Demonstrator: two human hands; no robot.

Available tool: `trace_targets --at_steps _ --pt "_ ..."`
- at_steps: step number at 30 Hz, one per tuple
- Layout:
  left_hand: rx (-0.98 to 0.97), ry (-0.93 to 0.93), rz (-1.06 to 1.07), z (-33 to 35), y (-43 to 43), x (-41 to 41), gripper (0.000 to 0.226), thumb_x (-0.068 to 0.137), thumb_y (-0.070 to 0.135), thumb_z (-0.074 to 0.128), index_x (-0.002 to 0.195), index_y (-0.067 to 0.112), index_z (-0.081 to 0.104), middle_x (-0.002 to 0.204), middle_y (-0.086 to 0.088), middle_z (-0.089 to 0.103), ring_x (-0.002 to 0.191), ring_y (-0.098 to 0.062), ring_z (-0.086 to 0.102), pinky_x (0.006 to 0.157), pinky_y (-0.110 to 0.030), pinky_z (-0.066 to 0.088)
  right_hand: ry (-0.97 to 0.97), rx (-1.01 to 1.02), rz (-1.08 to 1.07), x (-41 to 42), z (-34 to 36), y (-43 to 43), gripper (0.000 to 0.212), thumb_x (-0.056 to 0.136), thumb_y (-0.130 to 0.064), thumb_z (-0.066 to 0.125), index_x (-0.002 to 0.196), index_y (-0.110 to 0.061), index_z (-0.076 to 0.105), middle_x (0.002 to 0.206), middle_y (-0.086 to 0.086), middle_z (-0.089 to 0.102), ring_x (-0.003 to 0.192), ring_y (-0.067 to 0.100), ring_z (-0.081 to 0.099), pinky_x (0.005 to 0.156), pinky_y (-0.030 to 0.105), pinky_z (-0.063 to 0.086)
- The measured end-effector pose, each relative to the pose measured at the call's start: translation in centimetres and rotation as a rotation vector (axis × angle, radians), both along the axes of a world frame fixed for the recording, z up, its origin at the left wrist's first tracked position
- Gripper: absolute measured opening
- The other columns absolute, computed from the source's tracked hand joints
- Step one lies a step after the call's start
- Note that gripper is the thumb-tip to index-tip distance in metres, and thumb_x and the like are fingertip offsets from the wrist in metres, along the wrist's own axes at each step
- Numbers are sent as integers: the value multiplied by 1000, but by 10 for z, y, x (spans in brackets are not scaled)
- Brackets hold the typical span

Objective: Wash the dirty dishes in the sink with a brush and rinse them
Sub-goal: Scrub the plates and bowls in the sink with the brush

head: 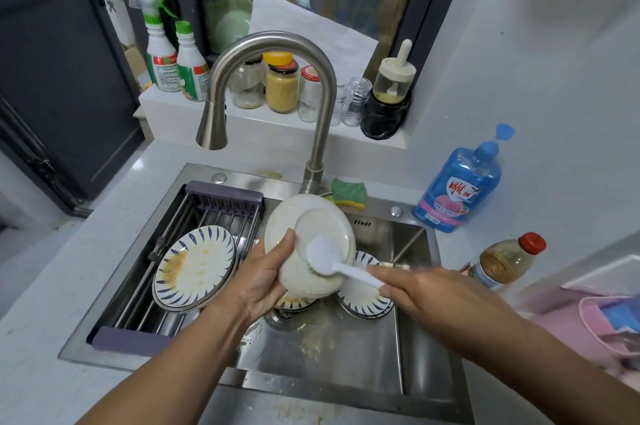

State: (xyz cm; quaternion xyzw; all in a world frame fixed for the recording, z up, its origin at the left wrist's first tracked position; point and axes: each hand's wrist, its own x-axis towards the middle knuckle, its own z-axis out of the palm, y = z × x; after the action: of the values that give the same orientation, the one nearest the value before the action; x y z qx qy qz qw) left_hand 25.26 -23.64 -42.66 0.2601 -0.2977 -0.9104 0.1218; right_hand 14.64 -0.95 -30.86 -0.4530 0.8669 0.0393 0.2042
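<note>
My left hand point(266, 277) grips a white plate point(304, 216) by its left rim and holds it tilted over the steel sink point(412, 338), its underside facing me. My right hand point(429, 296) holds the handle of a white dish brush point(323, 256), whose head presses on the plate's underside. A dirty plate with blue dashes point(195, 267) lies on the drying rack point(221, 197) over the sink's left half. Another blue-patterned plate point(363, 300) sits in the basin, partly hidden under the held plate. No water runs from the faucet point(270, 43).
A green and yellow sponge point(348, 192) lies behind the sink. A blue dish soap bottle point(457, 189) and an oil bottle point(505, 262) stand on the counter to the right. Spray bottles point(161, 50) and jars point(282, 85) line the window ledge. A pink tub point(606, 320) sits far right.
</note>
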Motion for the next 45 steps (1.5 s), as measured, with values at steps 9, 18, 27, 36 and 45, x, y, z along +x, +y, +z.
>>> trace_targets --at_steps 9,18,27,36,45 --pt "-80 -62 -64 -34 -5 -16 42 85 14 66 127 10 62 123 -16 72 111 -28 71 88 -44 61 -33 -67 -171 -46 -11 -23 40 105 -58 33 144 -59 36 99 -17 62 84 5 58 81 38 55" --pt "-1198 -264 -572 -86 -6 -4 30 97 20 64 125 30 65 103 3 72 83 -7 62 75 -30 56 -175 -136 -184 -51 -62 -16 34 106 -45 41 138 -50 52 113 -9 72 97 13 65 89 37 52" --pt "-1781 -584 -1016 -164 11 -25 79 99 -2 41 161 38 13 170 3 13 156 -23 13 126 -48 16 -113 1 -163 -50 -106 -21 41 106 -52 32 147 -53 37 121 -9 69 103 14 65 83 34 50" --pt "-1941 -748 -1208 -205 3 -51 114 88 0 69 160 32 -14 170 -6 -12 157 -30 -8 125 -59 8 -89 21 -139 -60 -141 -36 40 106 -51 32 146 -49 39 114 -8 70 96 19 64 75 35 49" --pt "-1861 -705 -1222 -235 6 -58 79 107 21 42 161 29 -14 169 -12 -15 156 -29 -16 124 -60 -2 -157 27 -179 -62 -156 -38 40 107 -49 31 146 -47 39 106 -9 69 80 15 51 76 35 49"
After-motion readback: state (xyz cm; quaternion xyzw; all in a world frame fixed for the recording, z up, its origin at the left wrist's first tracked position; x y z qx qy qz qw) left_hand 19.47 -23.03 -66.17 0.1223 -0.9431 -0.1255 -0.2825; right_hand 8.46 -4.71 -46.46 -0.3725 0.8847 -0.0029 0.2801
